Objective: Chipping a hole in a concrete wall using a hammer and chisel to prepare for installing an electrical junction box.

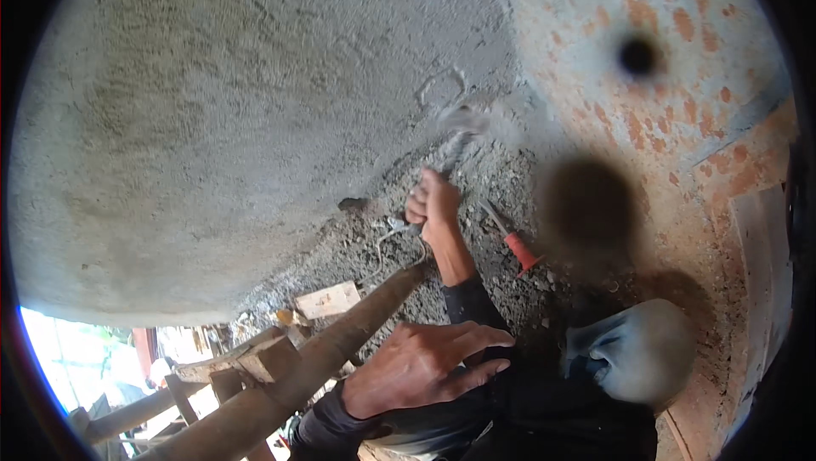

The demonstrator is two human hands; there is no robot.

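Tool (460, 140) up and left of the red-handled chisel (520, 248), gripped by the right hand (438, 202), fingers wrapped tight round its shank; tool's far end motion-blurred, can't tell what kind, or whether it touches the wall. Right hand itself just left of the chisel and a bit above it. Chisel lies loose on grey rubble (501, 174), metal end pointing up-left, red grip with guard toward lower right. Left hand (425, 367) well below and left of the chisel, released, palm turned down, thumb and fingers apart and pointing right. Thin bent wire (379, 248) left of the chisel, in the rubble. Short wood block (328, 299) further left and lower than the chisel. Thick round pole (340, 338) runs diagonally down-left of the chisel, passing behind the left hand. More timber pieces (270, 359) by the pole, far lower left of the chisel. Rough grey wall (212, 138) fills the area up and left of the chisel, a faint many-sided outline (460, 79) marked on it. Pale wall with rusty patches (671, 121) up and right of the chisel.
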